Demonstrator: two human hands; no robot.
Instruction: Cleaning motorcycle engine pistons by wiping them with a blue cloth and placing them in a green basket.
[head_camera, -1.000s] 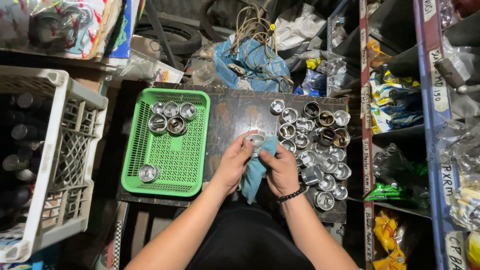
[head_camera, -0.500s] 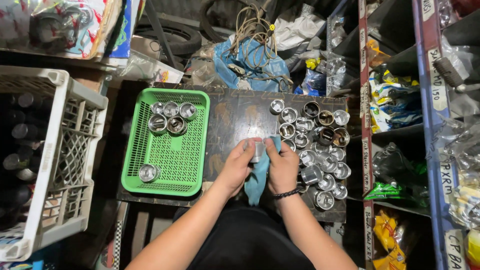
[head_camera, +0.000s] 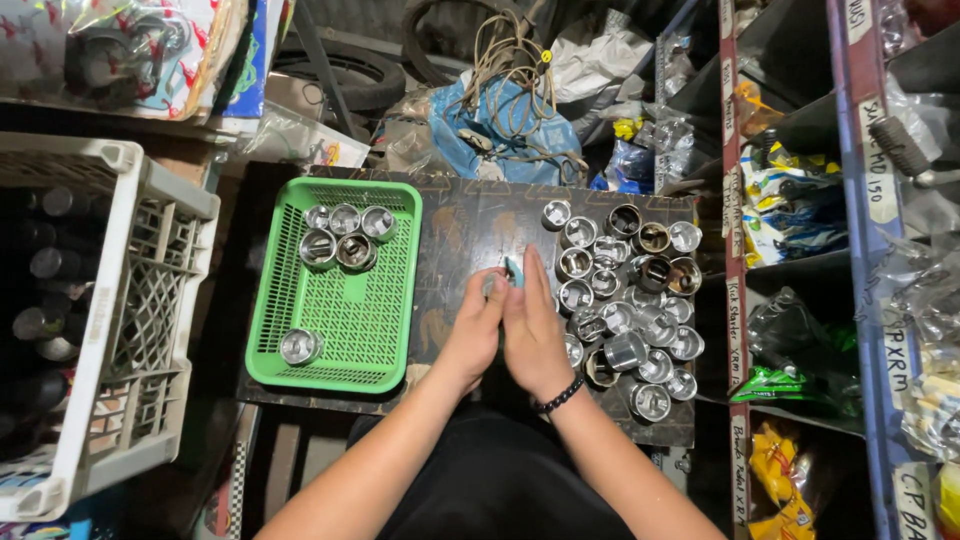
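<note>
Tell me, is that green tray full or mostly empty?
Mostly empty: the green tray holds five metal cups at its far end, one nearer, bare mesh elsewhere.

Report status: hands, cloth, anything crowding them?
Left hand and right hand pressed palm to palm on the blue cloth. Loose cups crowd the right; green tray with six cups sits left.

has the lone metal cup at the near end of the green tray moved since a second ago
No. The lone metal cup sits in the same near-left corner of the green tray, apart from the cluster of cups at the far end.
</note>
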